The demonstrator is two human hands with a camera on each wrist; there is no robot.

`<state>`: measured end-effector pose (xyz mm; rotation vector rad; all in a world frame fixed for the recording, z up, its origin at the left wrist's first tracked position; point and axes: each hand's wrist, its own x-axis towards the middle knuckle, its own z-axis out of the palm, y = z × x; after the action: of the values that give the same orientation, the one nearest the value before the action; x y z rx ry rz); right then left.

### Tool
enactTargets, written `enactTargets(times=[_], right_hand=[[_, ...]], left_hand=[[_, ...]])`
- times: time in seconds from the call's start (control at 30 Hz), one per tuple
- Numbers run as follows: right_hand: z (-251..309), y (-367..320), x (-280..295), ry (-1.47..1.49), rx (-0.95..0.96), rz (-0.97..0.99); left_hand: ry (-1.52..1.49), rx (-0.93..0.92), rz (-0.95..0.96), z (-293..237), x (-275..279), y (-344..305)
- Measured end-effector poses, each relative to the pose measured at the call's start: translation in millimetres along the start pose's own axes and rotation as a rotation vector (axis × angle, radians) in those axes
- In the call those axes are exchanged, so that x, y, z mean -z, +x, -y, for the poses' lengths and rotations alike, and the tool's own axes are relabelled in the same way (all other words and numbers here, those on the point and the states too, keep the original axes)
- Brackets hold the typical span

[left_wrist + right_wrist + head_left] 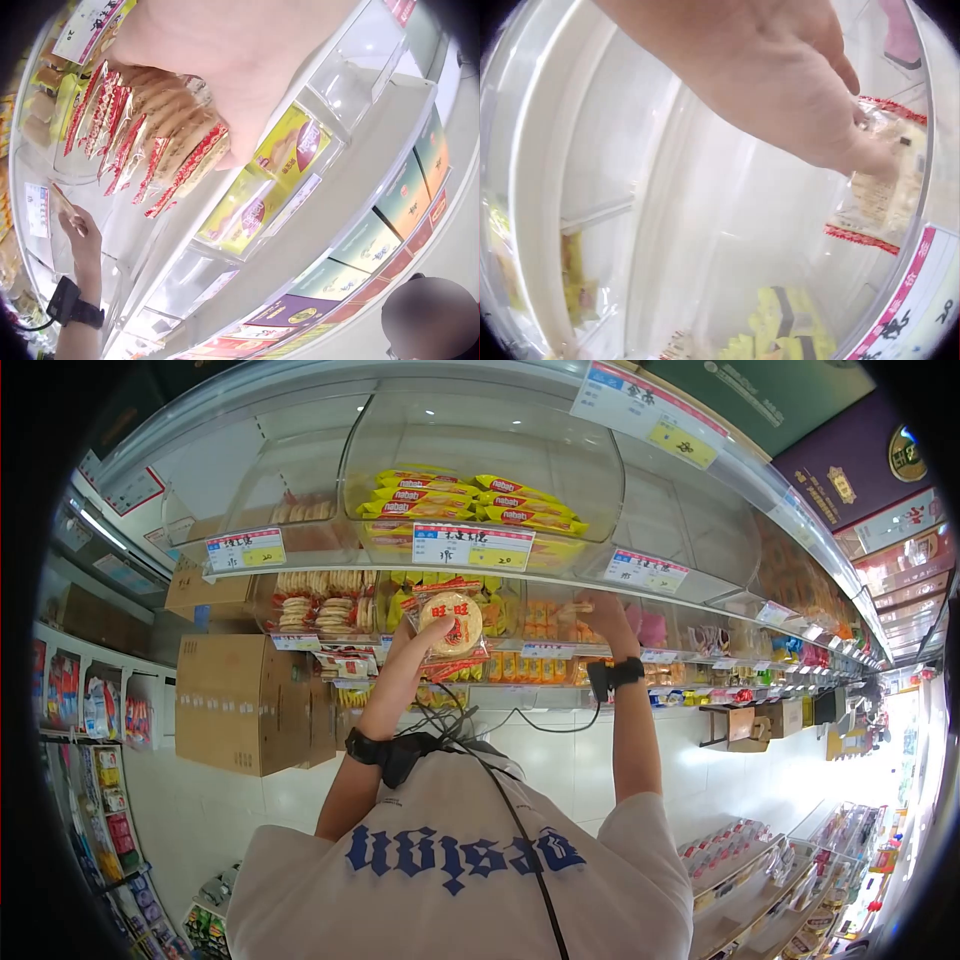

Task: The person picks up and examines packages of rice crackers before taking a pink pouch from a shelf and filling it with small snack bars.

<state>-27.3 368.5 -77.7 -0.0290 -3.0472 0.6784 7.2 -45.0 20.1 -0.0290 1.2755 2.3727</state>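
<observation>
My left hand (425, 643) grips a row of several round crackers in clear wrappers with red edges (452, 624), its thumb across the front one. In the left wrist view the wrapped crackers (161, 124) stand side by side under the left hand (225, 60). My right hand (606, 622) is further right, over a shelf bin. The right wrist view has the right hand (780, 82) pinching a single wrapped cracker (881, 191) beside the bin's clear front wall; some of its fingertips are hidden.
Yellow packets (430, 495) fill part of the clear upper bin (480, 420). Price labels (473, 547) line the shelf edge. Cardboard boxes (222, 700) stand at the left. Cables (515, 800) hang across the shirt. Another person (429, 319) is at the lower right of the left wrist view.
</observation>
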Motion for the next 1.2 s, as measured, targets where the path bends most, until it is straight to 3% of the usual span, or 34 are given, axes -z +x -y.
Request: enactTargets(times=[0.13, 0.17, 0.27, 0.37, 0.47, 0.57, 0.67, 0.77, 0.87, 0.97, 1.2], right_hand=[[52, -26, 21, -0.003, 0.245, -0.399], [79, -34, 37, 0.038, 0.319, -0.355], [89, -48, 24, 0.727, 0.167, -0.279], [103, -60, 21, 0.985, 0.125, -0.223], [119, -71, 31, 0.980, 0.134, -0.183], [137, -78, 41, 1.395, 0.081, -0.025], [158, -81, 36, 1.251, 0.090, -0.190], [180, -84, 43, 1.156, 0.052, -0.187], [174, -78, 41, 1.066, 0.096, -0.064], [184, -78, 45, 1.125, -0.017, -0.017], [211, -76, 29, 1.156, 0.008, -0.010]], left_hand=[[0.012, 0.014, -0.053, -1, 3, 2], [0.010, 0.025, -0.081, -1, 1, 0], [0.011, 0.001, -0.065, -1, -3, 3], [0.031, 0.016, -0.016, 5, -3, 10], [0.063, 0.015, -0.008, 14, 1, 17], [0.087, 0.009, -0.021, 17, -1, 19], [0.097, -0.015, -0.003, 9, -4, 15], [0.102, -0.028, 0.001, 1, -5, 10], [0.097, -0.022, -0.011, -7, 0, 5], [0.081, -0.048, -0.005, -9, 12, 5], [0.009, -0.095, -0.048, -20, 26, -6]])
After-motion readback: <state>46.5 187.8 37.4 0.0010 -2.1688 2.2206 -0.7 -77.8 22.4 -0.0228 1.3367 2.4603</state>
